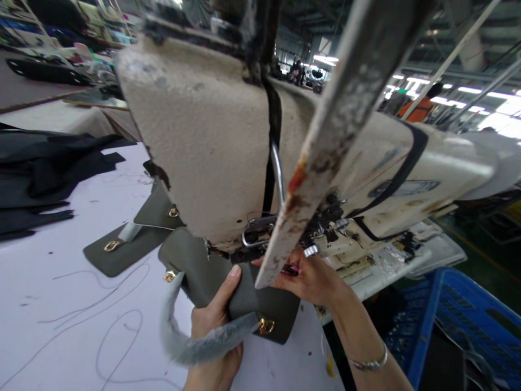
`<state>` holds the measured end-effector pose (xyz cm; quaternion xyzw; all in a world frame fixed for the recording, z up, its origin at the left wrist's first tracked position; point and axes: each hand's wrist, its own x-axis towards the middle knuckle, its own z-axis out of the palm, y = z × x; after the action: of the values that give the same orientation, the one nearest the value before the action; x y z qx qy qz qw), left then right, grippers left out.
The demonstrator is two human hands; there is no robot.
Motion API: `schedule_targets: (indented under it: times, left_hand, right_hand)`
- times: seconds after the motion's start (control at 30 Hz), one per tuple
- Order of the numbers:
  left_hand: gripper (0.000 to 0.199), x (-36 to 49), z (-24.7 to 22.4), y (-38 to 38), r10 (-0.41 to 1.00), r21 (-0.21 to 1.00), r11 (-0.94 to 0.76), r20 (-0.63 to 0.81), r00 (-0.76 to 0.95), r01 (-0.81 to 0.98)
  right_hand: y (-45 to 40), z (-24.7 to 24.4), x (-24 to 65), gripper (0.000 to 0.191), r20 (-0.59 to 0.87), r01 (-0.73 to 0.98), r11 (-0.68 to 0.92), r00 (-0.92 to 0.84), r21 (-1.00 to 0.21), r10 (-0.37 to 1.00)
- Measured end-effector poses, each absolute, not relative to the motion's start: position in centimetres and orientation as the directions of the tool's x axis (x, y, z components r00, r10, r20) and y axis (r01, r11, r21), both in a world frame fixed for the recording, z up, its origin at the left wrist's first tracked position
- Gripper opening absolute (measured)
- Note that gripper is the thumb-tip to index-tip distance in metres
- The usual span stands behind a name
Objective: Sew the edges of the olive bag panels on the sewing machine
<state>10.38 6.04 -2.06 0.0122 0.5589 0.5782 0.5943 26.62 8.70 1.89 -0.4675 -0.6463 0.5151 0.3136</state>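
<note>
Left hand, fingers closed, pinches an olive leather flap and grey fur strip, steadying both just below the sewing machine head. Right hand, fingers curled, reaches the flap's edge beneath the machine; its grip is hidden. Blue crate stands at far right.

Place: bag-making factory hall
Machine: worn cream industrial sewing machine
Work surface: white counter with grey bag flaps, gold clasps
Storage: blue plastic crate
Overhead: long strip lights
</note>
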Motion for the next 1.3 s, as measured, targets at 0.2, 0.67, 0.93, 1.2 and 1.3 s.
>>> schedule_targets:
  times: [0.2, 0.67, 0.93, 1.2, 1.3]
  left_hand:
    - [0.028, 10.5, -2.8, 6.0, 0.719, 0.659, 0.328, -0.639, -0.274, -0.677]
    - [0.015, 11.6, -1.5, 5.8, 0.668, 0.633, 0.2, -0.647, -0.368, -0.748]
    - [0.021, 11.5, -2.2, 6.0, 0.634, 0.707, 0.23, -0.63, -0.448, -0.668]
    - [0.034, 11.1, -2.6, 6.8, 0.645, 0.695, 0.246, -0.638, -0.421, -0.676]
    - [0.032, 10.5, -2.9, 7.0, 0.668, 0.709, 0.237, -0.615, -0.418, -0.664]
  right_hand:
    - [9.1, 1.5, 26.9, 0.023, -0.069, 0.274, 0.037, -0.366, -0.961, 0.928]
    - [9.5, 2.4, 27.3, 0.03, -0.166, 0.454, 0.029, -0.384, -0.89, 0.908]
    - [10.0, 1.1, 27.6, 0.025, -0.032, 0.412, 0.152, -0.407, -0.898, 0.913]
    - [9.5, 0.4, 27.2, 0.023, 0.068, 0.367, 0.206, -0.356, -0.907, 0.932]
    - [9.1, 0.4, 26.8, 0.022, 0.053, 0.367, 0.173, -0.315, -0.914, 0.948]
